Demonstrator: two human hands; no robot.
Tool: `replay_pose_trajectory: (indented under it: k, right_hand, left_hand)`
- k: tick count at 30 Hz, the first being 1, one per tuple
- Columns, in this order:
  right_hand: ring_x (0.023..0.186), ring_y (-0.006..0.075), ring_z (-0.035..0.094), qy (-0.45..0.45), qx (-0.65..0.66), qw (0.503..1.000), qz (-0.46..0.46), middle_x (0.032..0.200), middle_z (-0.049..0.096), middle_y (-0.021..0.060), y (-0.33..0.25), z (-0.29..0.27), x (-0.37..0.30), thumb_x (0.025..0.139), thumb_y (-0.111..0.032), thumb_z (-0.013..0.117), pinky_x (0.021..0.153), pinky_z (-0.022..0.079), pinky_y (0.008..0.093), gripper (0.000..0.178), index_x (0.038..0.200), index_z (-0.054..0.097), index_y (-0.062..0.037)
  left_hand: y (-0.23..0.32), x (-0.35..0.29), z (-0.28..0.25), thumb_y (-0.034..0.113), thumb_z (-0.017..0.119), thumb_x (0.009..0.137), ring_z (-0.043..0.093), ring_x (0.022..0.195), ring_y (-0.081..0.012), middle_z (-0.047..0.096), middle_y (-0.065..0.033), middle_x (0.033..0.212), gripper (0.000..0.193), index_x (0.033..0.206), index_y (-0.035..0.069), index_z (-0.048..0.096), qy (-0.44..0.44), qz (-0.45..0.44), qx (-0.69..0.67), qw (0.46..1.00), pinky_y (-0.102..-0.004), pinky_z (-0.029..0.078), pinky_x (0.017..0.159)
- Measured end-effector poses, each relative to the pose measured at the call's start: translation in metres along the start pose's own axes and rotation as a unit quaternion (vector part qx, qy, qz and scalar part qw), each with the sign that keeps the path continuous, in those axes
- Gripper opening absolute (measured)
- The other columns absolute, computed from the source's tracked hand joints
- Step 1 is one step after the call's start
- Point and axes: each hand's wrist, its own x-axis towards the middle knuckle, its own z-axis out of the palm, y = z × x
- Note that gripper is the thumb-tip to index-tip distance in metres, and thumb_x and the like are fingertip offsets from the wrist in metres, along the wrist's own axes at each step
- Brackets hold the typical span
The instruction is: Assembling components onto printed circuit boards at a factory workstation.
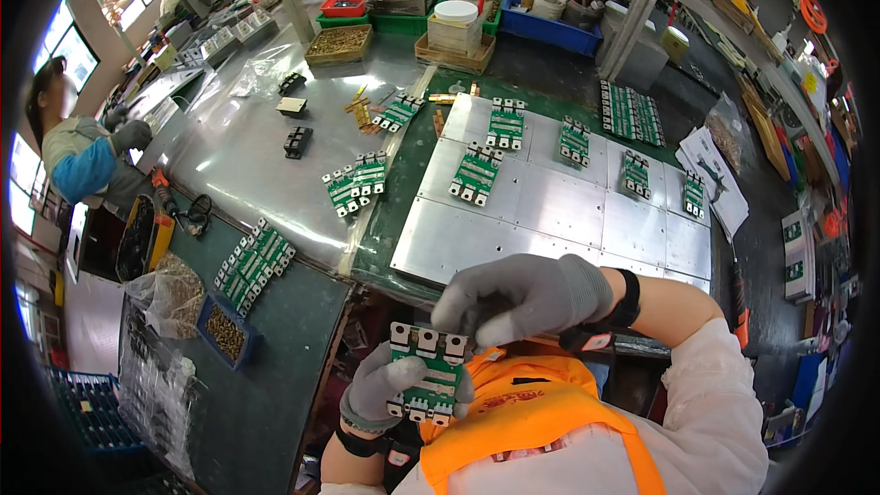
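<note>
A green circuit board (427,372) with pale metal terminals along two edges is held upright over my lap. Grey-gloved, my left hand (380,387) grips it, thumb across its front and fingertips around the right side. Just above the board's upper right corner, my right hand (522,298), also gloved, has its fingers bent and drawn together. Whatever lies between those fingertips is hidden or too small to name. Beyond my hands, several similar boards (476,174) lie spaced out on silver metal plates (550,206).
More boards (255,266) lie at left beside a blue bin (225,330) of small brass-coloured parts. Black blocks (297,142) rest on the metal table. Packed boards (632,114) and papers (715,179) are at right. Across the table at left stands a person (82,151) with blue sleeves.
</note>
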Motion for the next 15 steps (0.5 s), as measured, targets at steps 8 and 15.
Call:
replay_pose_trajectory:
  k: [8,15]
  right_hand:
    - [0.1,0.0113,0.057,0.027,-0.072,0.997,-0.019,0.109,0.061,0.0047,-0.002,0.008,-0.006,0.085,-0.002,0.059,0.09,0.046,0.0263,0.03,0.115,0.057,-0.0013]
    - [0.095,0.0112,0.058,-0.005,-0.039,0.999,-0.012,0.106,0.062,0.0074,-0.005,0.006,-0.009,0.087,-0.004,0.058,0.085,0.048,0.0258,0.028,0.114,0.057,0.0026]
  left_hand:
    - [0.003,-0.001,0.003,0.031,0.058,0.086,0.068,0.078,-0.0264,0.065,-0.0216,0.093,0.051,0.119,-0.008,0.051,-0.036,-0.011,0.041,0.998,-0.035,0.057,0.069]
    - [0.005,-0.005,0.013,0.029,0.058,0.087,0.066,0.083,-0.023,0.065,-0.0191,0.095,0.05,0.121,-0.008,0.05,-0.034,-0.024,0.079,0.996,-0.0337,0.055,0.075]
